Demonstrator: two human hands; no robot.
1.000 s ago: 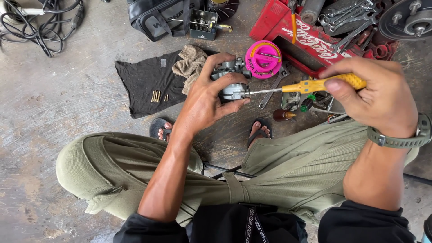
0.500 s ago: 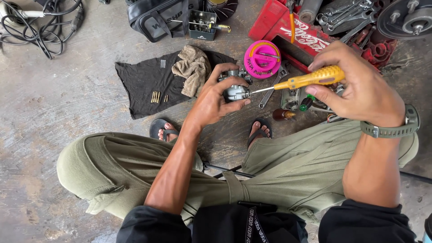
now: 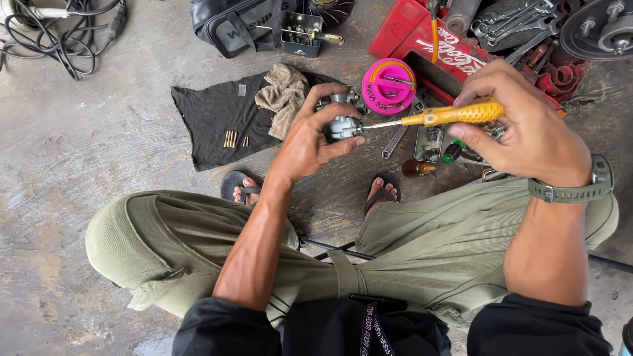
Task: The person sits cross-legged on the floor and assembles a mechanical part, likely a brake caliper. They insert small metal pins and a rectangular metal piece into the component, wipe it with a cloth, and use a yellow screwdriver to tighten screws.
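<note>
My left hand point(image 3: 310, 142) holds a small grey metal engine part point(image 3: 343, 124) just above the centre of the frame, with the fingers point(image 3: 330, 92) wrapped around it from above and the thumb pressing from below. My right hand point(image 3: 527, 128), at the right of the frame, grips a yellow-handled screwdriver point(image 3: 455, 115); the fingers are closed tight around the handle. The shaft runs level to the left, and its tip meets the right side of the metal part.

Step in hand, as I judge it: a screw on the part's side is being driven or loosened. I cannot tell which way it turns. The next move calls for keeping the tip seated square in the screw head, holding the part steady against the twist, and applying pressure along the shaft so the tip does not slip out.

Below the hands lies the concrete floor point(image 3: 79, 165). A black cloth point(image 3: 211, 122) sits at upper left of centre, carrying small brass pieces point(image 3: 231, 138) and a crumpled tan rag point(image 3: 283, 95). A pink round lid point(image 3: 389, 86) lies just behind the metal part. A red crate point(image 3: 409, 29) with wrenches point(image 3: 514, 20) fills the upper right. My sandalled feet point(image 3: 379, 191) rest on the floor near the centre.
</note>
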